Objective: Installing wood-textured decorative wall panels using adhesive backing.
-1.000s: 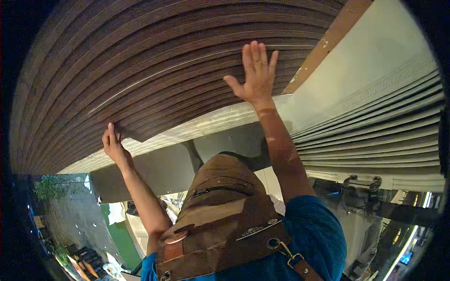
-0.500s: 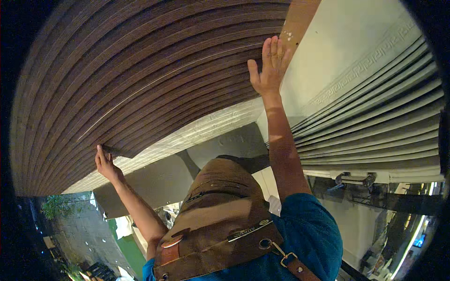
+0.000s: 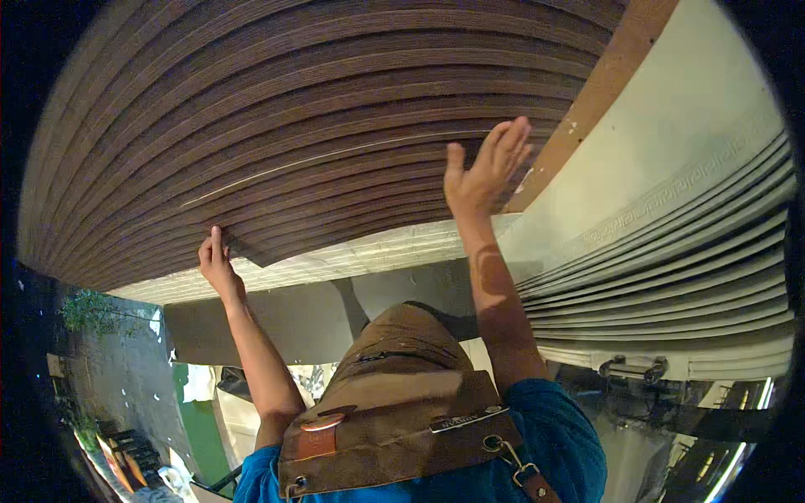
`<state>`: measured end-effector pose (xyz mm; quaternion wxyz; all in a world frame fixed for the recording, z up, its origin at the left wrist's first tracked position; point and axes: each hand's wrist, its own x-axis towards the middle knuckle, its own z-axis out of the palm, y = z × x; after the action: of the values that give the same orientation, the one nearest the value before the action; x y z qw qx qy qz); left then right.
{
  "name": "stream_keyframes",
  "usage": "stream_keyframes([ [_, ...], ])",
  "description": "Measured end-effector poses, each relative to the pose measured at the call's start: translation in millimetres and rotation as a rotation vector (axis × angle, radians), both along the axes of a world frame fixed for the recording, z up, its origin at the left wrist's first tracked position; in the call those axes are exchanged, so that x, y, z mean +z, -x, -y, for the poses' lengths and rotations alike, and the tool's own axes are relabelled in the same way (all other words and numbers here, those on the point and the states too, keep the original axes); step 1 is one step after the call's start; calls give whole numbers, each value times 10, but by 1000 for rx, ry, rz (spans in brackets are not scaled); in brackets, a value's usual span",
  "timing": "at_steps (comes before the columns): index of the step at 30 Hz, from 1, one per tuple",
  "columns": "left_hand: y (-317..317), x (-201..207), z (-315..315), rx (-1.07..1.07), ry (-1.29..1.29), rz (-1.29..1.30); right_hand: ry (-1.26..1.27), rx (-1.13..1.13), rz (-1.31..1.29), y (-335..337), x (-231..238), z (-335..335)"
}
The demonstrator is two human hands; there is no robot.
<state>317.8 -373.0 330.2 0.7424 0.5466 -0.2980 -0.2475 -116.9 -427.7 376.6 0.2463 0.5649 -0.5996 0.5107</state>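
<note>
A large dark brown ribbed panel (image 3: 335, 109) fills the upper part of the view, with a thin pale line running across its ribs. My left hand (image 3: 221, 270) is at the panel's lower edge, one digit pointing up against the ribs and the others curled. From its fingertips a dark straight-edged shape (image 3: 248, 250) reaches rightward; I cannot tell whether it is a held piece or a shadow. My right hand (image 3: 486, 174) is raised in front of the panel's right end, fingers stretched and thumb apart, holding nothing. Whether its palm touches the ribs is unclear.
A light brown strip (image 3: 597, 105) with pale marks borders the panel's right end. Beyond it are a cream wall (image 3: 671, 126) and pale ridged moulding (image 3: 671, 277). Below the panel run a whitish band (image 3: 369, 244) and a grey surface (image 3: 277, 314). A plant (image 3: 101, 310) stands at left.
The whole view has shifted. My right hand has moved away from the light brown strip's pale marks and tilted, with its fingers closer together. My left hand remains by the panel's lower edge.
</note>
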Motion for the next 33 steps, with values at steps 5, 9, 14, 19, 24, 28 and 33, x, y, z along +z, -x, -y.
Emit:
stream_keyframes([
  [5,-12,2,-8,-33,-28,9,22,130,5,-297,-184,36],
  [9,-58,-6,-12,-26,-50,34,70,164,-177,-452,-211,18],
  [14,-124,-37,6,-48,-50,130,64,-90,-289,104,-184,12],
  [19,-132,-50,24,-19,-70,72,77,-112,-70,643,-285,71],
  [24,-78,4,10,-30,-50,73,103,-167,162,662,-190,49],
  [28,-55,35,-17,-31,-136,26,117,-221,70,329,-82,28],
  [33,-48,10,-57,7,-113,142,128,104,51,-326,-168,23],
])
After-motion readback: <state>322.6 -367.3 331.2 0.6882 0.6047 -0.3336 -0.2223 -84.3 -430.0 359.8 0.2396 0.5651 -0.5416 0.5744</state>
